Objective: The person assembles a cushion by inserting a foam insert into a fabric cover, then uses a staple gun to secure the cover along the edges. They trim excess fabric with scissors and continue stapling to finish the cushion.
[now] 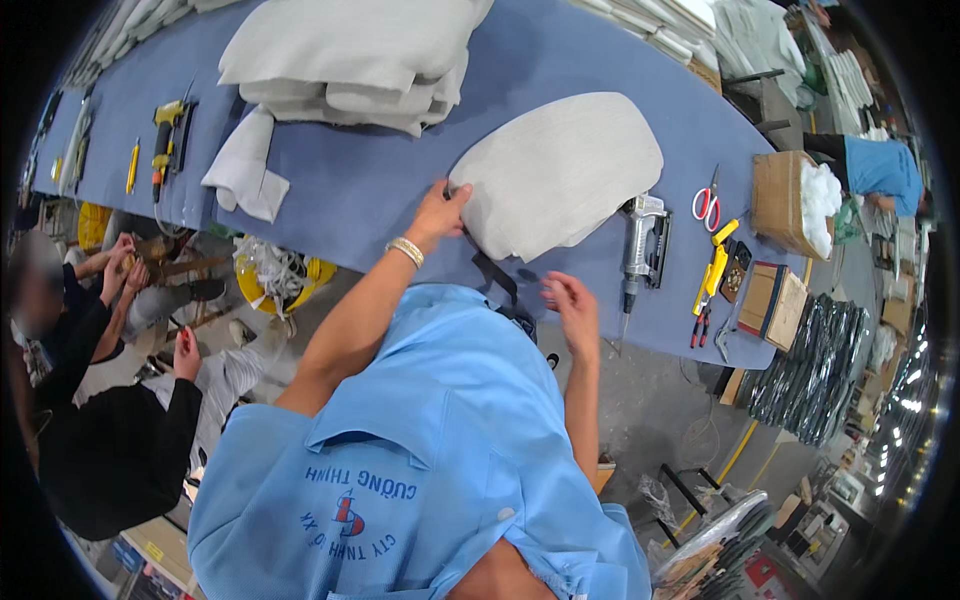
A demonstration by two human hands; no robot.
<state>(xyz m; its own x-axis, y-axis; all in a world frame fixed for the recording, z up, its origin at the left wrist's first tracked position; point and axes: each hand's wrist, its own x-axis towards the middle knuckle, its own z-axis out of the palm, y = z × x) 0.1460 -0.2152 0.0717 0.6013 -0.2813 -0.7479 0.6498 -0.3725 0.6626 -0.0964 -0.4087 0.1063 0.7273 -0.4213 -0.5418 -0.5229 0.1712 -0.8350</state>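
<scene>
A rounded, light grey fabric-covered panel (560,170) lies on the blue-topped table in front of me. My left hand (441,212), with a bracelet at the wrist, is closed on the panel's left edge, thumb toward its top face. A black strap (495,277) hangs by the table's front edge between my hands. My right hand (573,308) is off the panel, near that edge, its fingers loosely bent and apart with nothing visible in them. Just right of the panel rests a grey pneumatic staple gun (640,245).
Stacked grey fabric pieces (350,60) stand at the back, with a loose scrap (245,165) nearby. Right are red-handled scissors (708,205), a yellow cutter (712,275) and a carton (785,205). Another staple gun (165,145) lies left. People sit at lower left, near a yellow scrap bucket (318,275).
</scene>
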